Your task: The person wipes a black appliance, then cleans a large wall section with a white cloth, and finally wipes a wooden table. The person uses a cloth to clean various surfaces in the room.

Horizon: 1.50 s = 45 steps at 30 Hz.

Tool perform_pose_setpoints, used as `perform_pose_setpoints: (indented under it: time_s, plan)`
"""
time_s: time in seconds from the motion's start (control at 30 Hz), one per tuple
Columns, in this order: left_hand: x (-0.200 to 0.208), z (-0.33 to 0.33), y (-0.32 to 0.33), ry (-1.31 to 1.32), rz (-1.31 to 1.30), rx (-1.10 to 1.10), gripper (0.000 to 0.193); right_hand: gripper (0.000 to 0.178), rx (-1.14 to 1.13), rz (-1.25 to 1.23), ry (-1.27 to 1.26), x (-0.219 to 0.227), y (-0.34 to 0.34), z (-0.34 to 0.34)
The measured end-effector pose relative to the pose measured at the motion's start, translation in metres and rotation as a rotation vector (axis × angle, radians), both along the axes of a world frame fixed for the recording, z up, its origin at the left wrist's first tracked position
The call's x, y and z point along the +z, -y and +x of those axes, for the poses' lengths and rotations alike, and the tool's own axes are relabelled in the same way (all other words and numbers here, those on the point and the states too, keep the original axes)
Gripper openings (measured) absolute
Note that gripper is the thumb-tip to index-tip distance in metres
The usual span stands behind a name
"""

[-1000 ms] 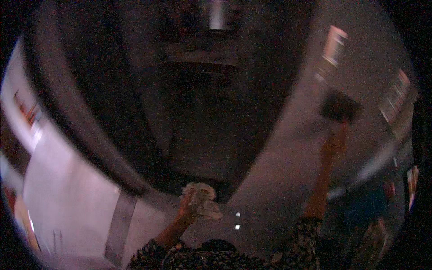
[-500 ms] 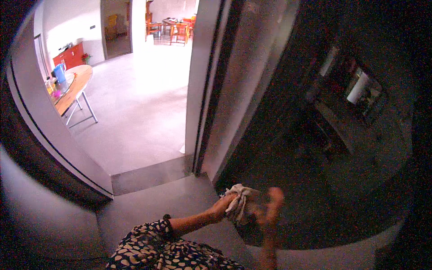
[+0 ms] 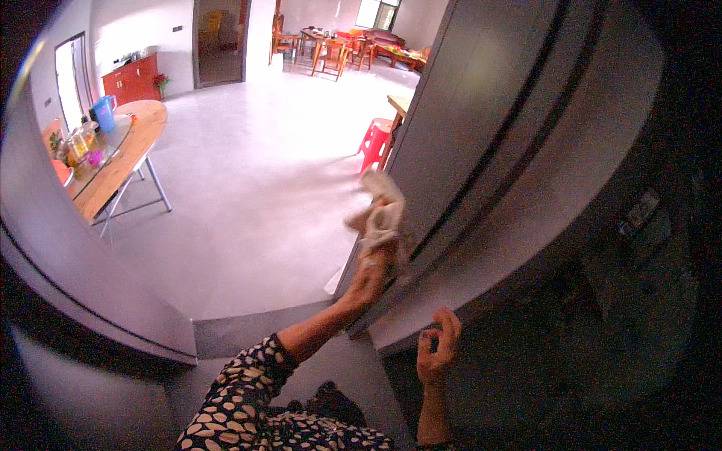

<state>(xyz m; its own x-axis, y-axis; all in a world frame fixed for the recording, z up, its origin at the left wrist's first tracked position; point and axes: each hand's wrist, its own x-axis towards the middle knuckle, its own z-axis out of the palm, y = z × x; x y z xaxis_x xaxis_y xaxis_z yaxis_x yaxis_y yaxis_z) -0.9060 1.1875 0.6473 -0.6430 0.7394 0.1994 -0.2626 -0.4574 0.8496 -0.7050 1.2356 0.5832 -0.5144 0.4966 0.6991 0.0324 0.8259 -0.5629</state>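
My left hand reaches up and forward, closed round a pale, crumpled cloth that is blurred by motion. It is beside the grey door frame, near its inner edge; whether the cloth touches the frame, I cannot tell. Lower and to the right, my right hand hangs with loosely curled fingers, a gap showing between thumb and fingers, and nothing visible in it. Both forearms come in from the lower edge, the left one in a dark sleeve with pale spots.
Past the doorway sill lies a bright room. On the left stands a folding table with a blue jug. A red stool stands behind the frame. Farther back are a red cabinet and a wooden dining set. The right side is dark.
My left hand has moved up and forward with the cloth, away from my right hand, to beside the door frame. The right hand has come apart from the cloth. The view has turned right.
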Motion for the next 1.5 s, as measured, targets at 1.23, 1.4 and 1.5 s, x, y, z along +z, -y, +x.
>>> perform_pose_setpoints:
  time_s: [1.23,1.4,1.5]
  plan:
    - [-0.088,-0.222,-0.207,-1.871,0.661,0.075,0.051,0.033,-0.992,0.717,0.214,0.103,-0.113,-0.302]
    - [-0.144,-0.285,-0.204,-1.807,0.650,-0.256,0.040,0.031,-0.945,0.782,0.132,0.113,-0.121,-0.326]
    - [-0.094,-0.304,-0.195,-1.287,0.634,-0.512,0.039,0.027,-0.738,0.665,0.099,0.107,-0.114,-0.334]
